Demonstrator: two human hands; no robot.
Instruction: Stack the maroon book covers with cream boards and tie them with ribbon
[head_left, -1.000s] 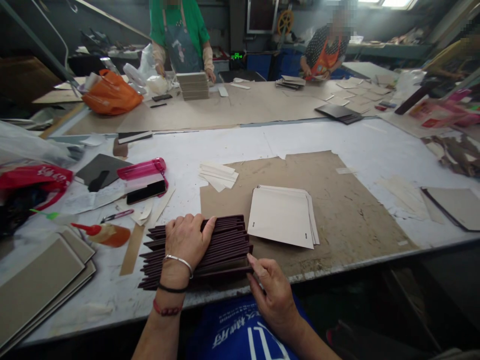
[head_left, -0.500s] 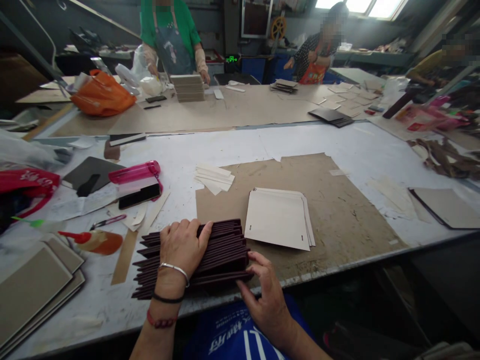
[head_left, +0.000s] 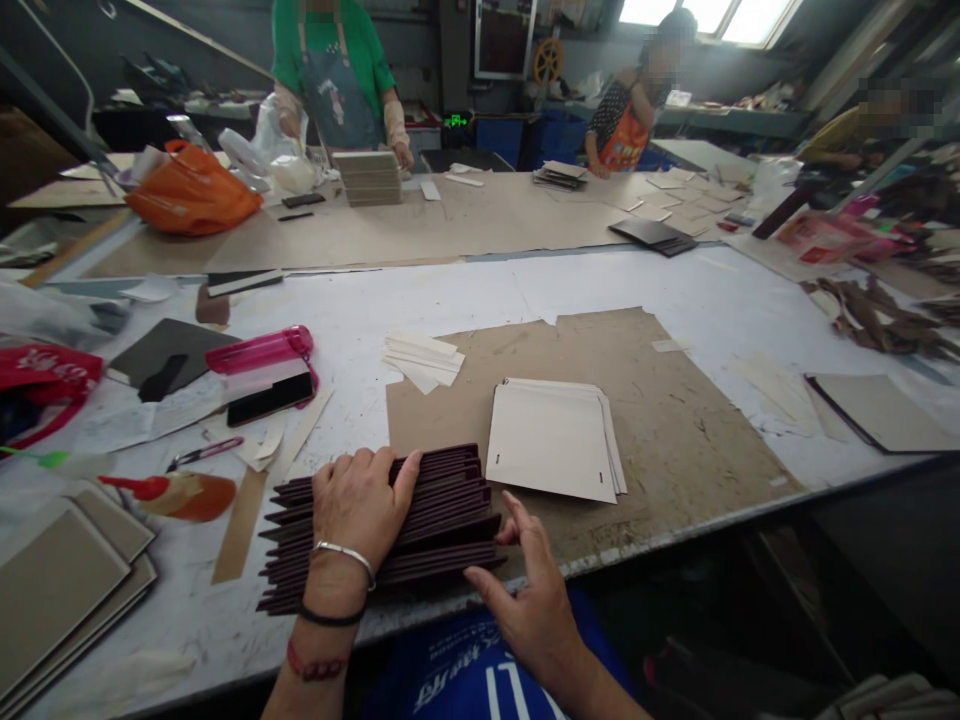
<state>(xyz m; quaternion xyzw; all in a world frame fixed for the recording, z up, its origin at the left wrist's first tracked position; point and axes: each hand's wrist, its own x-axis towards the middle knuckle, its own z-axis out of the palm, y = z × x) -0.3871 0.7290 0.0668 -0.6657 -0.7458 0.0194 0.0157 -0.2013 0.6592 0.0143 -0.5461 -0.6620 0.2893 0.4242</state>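
Dark maroon panels (head_left: 446, 515) stand packed together as one bundle at the near edge of the table (head_left: 480, 285), fanned out unevenly at the left end. The left hand (head_left: 360, 500) lies across the top of the bundle, fingers bent, thumb spread away; whether it grips or only presses I cannot tell. At the bundle's right end the right hand (head_left: 529, 575) has thumb and forefinger parted, pinching nothing visible; whether its fingertips touch the edges is unclear.

The step in hand looks like sorting or evening those edges. The next move seems to call for a light thumb and fingertip on the right end, with the left palm steadying the rest.

Left of the bundle lies a red-tipped bottle (head_left: 187, 495). Just beyond its right end is a stack of pale cards (head_left: 551, 440), and beyond its far side, loose pale strips (head_left: 424, 360). Well beyond the bundle, a co-worker in green (head_left: 367, 55) stands behind stacked boards (head_left: 367, 180).
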